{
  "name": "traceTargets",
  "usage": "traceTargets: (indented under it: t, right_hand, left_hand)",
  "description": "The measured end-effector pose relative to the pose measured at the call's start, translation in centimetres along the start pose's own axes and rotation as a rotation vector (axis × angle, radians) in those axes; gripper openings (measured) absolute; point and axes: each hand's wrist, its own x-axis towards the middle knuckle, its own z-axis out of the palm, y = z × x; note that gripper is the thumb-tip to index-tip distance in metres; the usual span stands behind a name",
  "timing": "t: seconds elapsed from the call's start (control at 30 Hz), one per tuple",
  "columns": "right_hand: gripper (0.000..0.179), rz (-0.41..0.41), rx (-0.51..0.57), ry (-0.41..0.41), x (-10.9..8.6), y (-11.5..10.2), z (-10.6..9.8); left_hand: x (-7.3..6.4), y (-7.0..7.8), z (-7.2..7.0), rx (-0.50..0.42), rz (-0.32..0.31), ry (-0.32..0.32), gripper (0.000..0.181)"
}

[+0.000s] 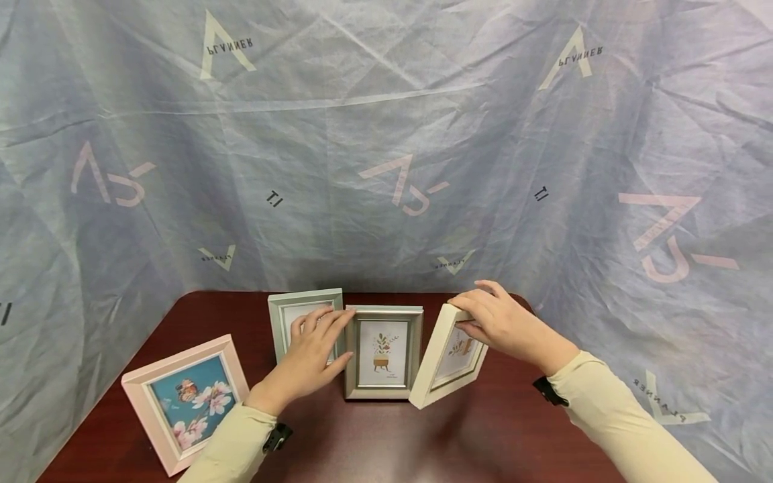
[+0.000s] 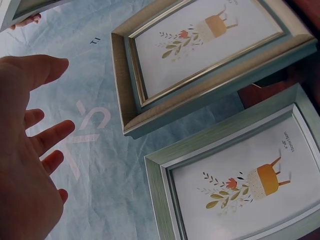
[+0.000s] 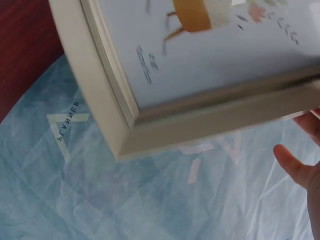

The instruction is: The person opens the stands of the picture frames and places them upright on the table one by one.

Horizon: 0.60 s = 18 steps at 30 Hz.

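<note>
My right hand (image 1: 504, 325) grips the upper edge of a cream picture frame (image 1: 430, 359), which leans at a slant. In the right wrist view this frame (image 3: 200, 122) fills the upper part, with fingers (image 3: 312, 125) at its edge. My left hand (image 1: 308, 355) is spread, holding nothing, in front of a pale green picture frame (image 1: 280, 329) and partly covering it. Beside that stands a champagne-coloured picture frame (image 1: 382, 359) with a potted plant print. In the left wrist view the left hand (image 2: 30, 150) is apart from both the champagne frame (image 2: 210, 75) and the green frame (image 2: 235, 180).
A pink picture frame (image 1: 199, 396) with a butterfly and blossom picture stands at the left, partly behind the left sleeve. All stand on a dark red table (image 1: 386, 443). A grey-blue printed cloth (image 1: 362, 134) hangs behind and at the sides.
</note>
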Motion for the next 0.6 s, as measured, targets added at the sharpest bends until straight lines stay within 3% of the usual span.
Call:
traceTargets:
  t: [0.27,0.6]
  right_hand:
    - [0.026,-0.09,0.049,-0.034,0.5,-0.4,-0.8]
    - [0.024,-0.251,-0.012,-0.038,1.3,-1.0,-1.9]
  left_hand:
    - [-0.1,0.0,0.0,-0.003,0.016,-0.03,0.072]
    - [-0.1,0.2,0.1,-0.002,0.032,-0.055,0.072]
